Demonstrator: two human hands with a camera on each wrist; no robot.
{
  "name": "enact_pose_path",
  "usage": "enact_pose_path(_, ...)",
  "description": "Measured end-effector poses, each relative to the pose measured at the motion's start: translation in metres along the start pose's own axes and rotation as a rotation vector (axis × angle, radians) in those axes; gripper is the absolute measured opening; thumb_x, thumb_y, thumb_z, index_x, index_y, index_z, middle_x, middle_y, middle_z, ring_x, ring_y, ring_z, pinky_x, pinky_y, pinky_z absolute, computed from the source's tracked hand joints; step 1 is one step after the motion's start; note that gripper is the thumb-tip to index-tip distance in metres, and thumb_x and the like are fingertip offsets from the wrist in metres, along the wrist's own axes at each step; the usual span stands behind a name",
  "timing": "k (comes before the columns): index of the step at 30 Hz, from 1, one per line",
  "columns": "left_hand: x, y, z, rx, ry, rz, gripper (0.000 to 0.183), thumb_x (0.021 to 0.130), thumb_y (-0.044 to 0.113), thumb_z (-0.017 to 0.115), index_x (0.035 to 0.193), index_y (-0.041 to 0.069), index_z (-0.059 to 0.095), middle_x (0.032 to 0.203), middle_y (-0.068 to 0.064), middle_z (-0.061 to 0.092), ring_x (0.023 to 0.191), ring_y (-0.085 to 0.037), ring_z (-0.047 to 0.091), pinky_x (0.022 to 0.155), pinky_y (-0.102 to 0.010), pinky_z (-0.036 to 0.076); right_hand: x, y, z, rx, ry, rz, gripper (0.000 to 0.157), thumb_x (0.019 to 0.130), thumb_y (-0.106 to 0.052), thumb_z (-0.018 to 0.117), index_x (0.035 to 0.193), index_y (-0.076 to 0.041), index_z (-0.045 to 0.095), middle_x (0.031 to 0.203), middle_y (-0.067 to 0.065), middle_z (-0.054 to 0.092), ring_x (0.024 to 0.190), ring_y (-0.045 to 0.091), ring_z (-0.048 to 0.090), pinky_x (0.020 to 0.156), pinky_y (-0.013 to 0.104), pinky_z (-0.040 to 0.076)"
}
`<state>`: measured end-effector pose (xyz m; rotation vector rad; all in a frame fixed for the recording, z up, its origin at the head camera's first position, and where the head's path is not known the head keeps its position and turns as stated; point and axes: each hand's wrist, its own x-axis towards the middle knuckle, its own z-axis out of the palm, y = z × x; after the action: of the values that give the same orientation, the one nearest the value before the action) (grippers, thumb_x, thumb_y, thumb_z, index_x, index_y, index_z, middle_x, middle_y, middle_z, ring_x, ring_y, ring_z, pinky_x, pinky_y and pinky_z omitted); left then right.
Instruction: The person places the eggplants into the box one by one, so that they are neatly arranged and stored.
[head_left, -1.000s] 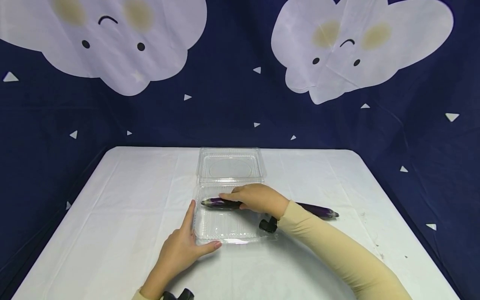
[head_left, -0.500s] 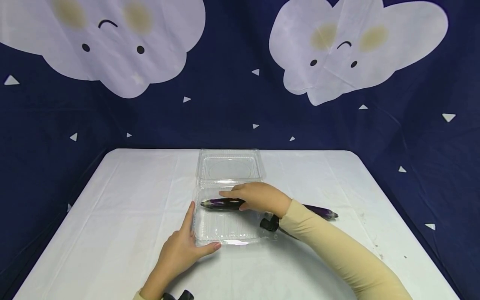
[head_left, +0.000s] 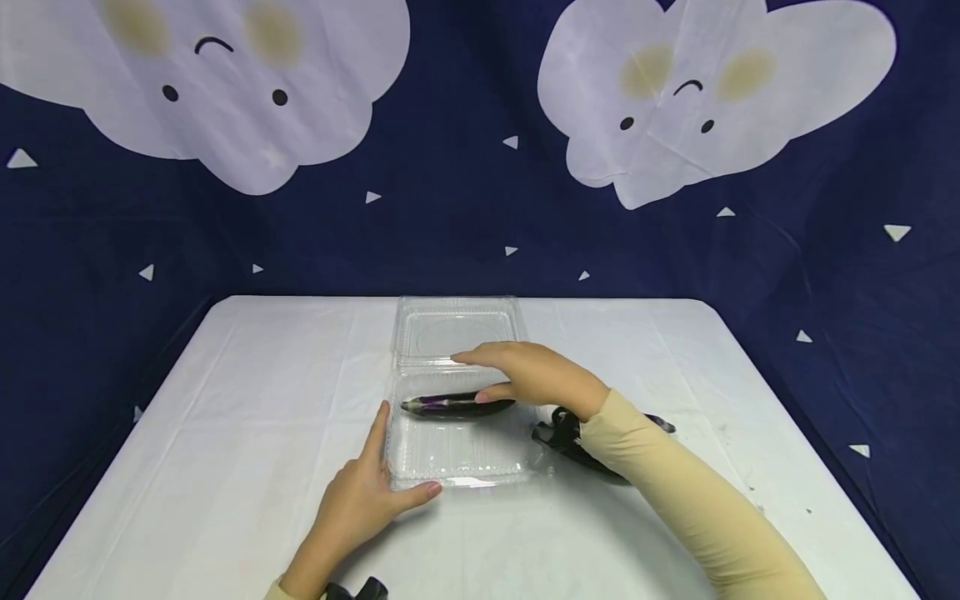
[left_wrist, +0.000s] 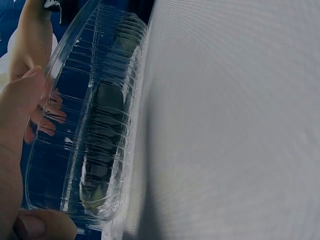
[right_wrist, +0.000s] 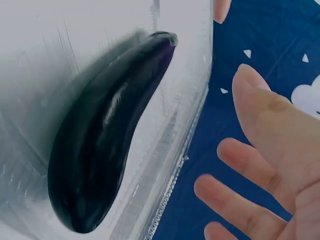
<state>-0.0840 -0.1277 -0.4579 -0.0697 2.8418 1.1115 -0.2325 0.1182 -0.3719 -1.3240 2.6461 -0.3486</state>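
A clear plastic clamshell container (head_left: 420, 467) lies with its lid (head_left: 461, 333) folded back. Inside its base is a dark purple eggplant (head_left: 442, 406), also visible in the right wrist view (right_wrist: 105, 135). My left hand (head_left: 358, 504) touches the container's near left corner, thumb along the front edge and a straight finger up the left side. Over the eggplant's right end hovers my right hand (head_left: 536, 373), fingers and thumb spread. In the right wrist view its fingers (right_wrist: 235, 210) stand apart from the eggplant.
On the white table (head_left: 225, 450), to the container's right, another eggplant (head_left: 662, 423) shows only its tip past my right sleeve. A dark smooth shape (head_left: 588, 457) lies partly under that forearm. A navy cloth with white clouds (head_left: 450, 225) hangs behind.
My right hand has let go of the eggplant, spread its fingers and shifted up and to the right. The eggplant stays in the container. My left hand holds its place.
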Motion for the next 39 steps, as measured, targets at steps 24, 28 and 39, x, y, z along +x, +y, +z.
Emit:
enact_pose_path(24,0.0,0.0,0.0,-0.001,0.007,0.009,0.135,0.063,0.07,0.081,0.161,0.022,0.001,0.049,0.006,0.036,0.042,-0.009,0.033,0.04,-0.026,0.032,-0.053,0.036,-0.013,0.141,0.164,0.138,0.073,0.088,-0.039,0.074,0.152,-0.03,0.04,0.143,-0.004,0.056,0.123,0.018,0.059,0.104,0.044,0.045)
enact_pose_path(28,-0.001,0.0,0.0,-0.002,0.003,0.003,0.135,0.063,0.07,0.081,0.161,0.024,0.001,0.049,0.006,0.035,0.044,-0.009,0.032,0.041,-0.027,0.032,-0.062,0.04,-0.014,0.151,0.196,0.137,0.073,0.087,-0.036,0.076,0.151,-0.027,0.042,0.141,-0.001,0.058,0.122,0.021,0.06,0.103,0.045,0.046)
enact_pose_path(39,0.001,0.0,0.0,0.013,0.013,0.025,0.135,0.064,0.07,0.081,0.161,0.021,0.002,0.051,0.004,0.039,0.043,-0.01,0.037,0.041,-0.027,0.034,-0.084,0.049,-0.015,0.143,0.217,0.156,0.076,0.086,-0.037,0.076,0.152,-0.027,0.04,0.14,0.001,0.059,0.123,0.022,0.06,0.103,0.046,0.046)
